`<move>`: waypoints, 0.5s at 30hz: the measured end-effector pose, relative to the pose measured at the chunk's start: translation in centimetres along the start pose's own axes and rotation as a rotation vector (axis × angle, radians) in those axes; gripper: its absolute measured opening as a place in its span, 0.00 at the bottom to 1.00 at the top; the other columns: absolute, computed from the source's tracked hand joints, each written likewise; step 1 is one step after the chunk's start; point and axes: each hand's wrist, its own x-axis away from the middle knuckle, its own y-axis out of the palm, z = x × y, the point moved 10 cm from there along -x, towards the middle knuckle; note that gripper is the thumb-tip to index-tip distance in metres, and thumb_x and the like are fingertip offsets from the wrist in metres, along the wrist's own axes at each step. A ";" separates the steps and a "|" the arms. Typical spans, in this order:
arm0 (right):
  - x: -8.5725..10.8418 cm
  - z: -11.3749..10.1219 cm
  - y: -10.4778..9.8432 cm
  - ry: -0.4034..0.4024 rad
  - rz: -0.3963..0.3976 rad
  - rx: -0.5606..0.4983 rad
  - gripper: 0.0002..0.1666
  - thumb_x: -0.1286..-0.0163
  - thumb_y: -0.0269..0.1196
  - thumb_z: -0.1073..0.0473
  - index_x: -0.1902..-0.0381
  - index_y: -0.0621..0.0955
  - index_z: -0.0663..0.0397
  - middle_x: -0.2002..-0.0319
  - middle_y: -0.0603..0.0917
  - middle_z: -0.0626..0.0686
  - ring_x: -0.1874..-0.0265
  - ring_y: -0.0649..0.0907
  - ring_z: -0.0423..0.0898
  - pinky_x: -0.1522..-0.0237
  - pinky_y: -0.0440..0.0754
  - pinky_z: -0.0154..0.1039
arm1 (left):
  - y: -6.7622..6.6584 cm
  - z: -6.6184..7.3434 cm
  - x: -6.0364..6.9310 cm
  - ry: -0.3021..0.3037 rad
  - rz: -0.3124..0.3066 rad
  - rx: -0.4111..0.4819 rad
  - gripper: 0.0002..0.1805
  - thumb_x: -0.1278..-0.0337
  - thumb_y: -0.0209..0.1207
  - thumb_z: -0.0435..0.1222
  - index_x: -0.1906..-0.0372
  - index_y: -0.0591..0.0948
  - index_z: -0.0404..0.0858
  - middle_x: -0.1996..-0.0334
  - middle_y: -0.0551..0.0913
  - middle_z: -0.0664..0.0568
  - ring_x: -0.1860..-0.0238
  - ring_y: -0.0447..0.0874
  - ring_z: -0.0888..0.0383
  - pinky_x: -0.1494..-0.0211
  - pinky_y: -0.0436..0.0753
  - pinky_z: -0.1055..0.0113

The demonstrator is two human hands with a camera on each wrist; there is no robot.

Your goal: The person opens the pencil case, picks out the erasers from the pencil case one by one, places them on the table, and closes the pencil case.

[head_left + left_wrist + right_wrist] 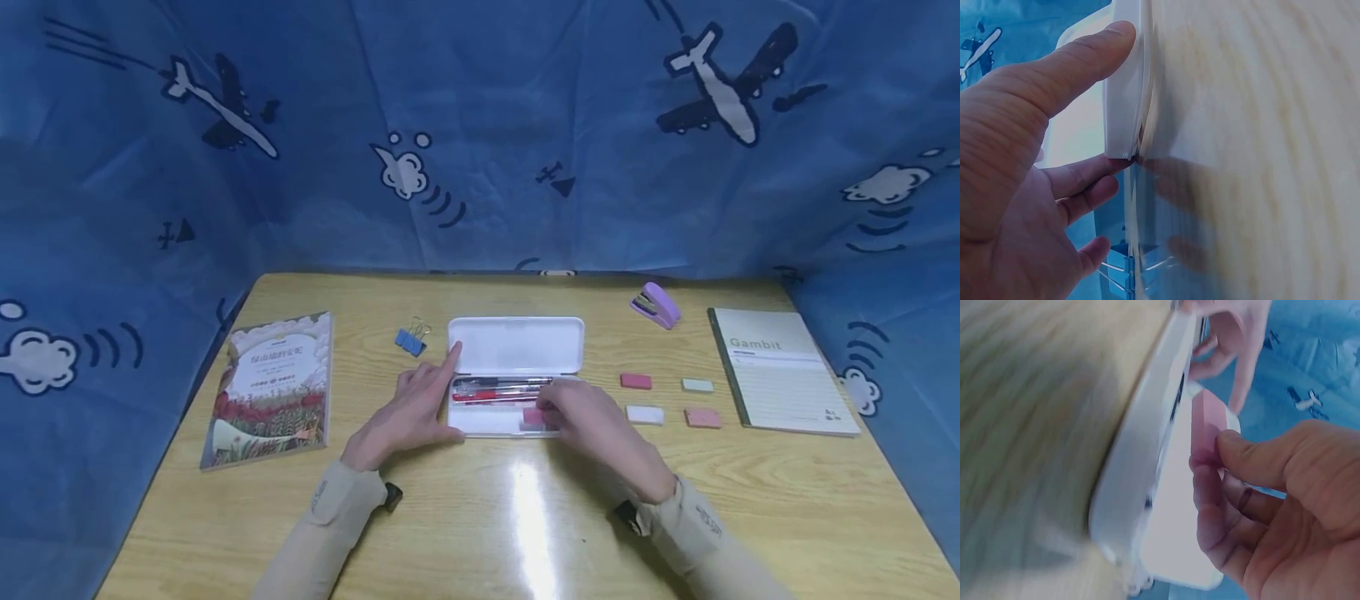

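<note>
A white pencil case [516, 346] lies with its lid tipped back on the table. Black and red pens [501, 390] rest inside its tray. My left hand [408, 412] holds the left end of the case, thumb against the front wall and fingers around the side; the left wrist view shows the thumb [1079, 65] on the white wall. Between thumb and fingers, my right hand [600, 425] pinches a pink eraser [1208, 425] over the front part of the tray. Whether the eraser touches the tray floor, I cannot tell.
Right of the case lie several erasers: dark pink [636, 381], white [645, 414], green [697, 385] and pink [702, 417]. A purple stapler [657, 305] and a notebook [783, 371] are beyond. Blue binder clips [410, 340] and a book [272, 387] lie left.
</note>
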 end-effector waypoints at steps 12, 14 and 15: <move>4.3 6.9 -2.8 0.137 -0.039 -0.054 0.07 0.40 0.70 0.69 0.68 0.88 0.51 0.72 0.87 0.46 0.72 0.79 0.41 0.64 0.81 0.44 | 0.1 -0.1 0.0 -0.011 -0.010 0.008 0.77 0.60 0.79 0.52 0.17 0.32 0.51 0.23 0.66 0.45 0.30 0.65 0.47 0.24 0.57 0.42; 5.2 8.1 -3.1 0.164 -0.043 -0.046 0.06 0.40 0.71 0.68 0.68 0.88 0.51 0.72 0.87 0.46 0.72 0.79 0.41 0.65 0.80 0.45 | 0.0 -0.1 0.0 -0.011 -0.006 0.015 0.77 0.60 0.79 0.52 0.17 0.32 0.51 0.24 0.66 0.44 0.31 0.65 0.47 0.24 0.57 0.42; 5.7 8.6 -3.3 0.175 -0.046 -0.039 0.06 0.40 0.71 0.68 0.68 0.87 0.51 0.71 0.87 0.46 0.71 0.80 0.41 0.65 0.80 0.45 | 0.1 -0.1 0.1 -0.012 -0.006 0.014 0.77 0.60 0.79 0.52 0.17 0.32 0.51 0.24 0.66 0.44 0.31 0.65 0.47 0.24 0.57 0.42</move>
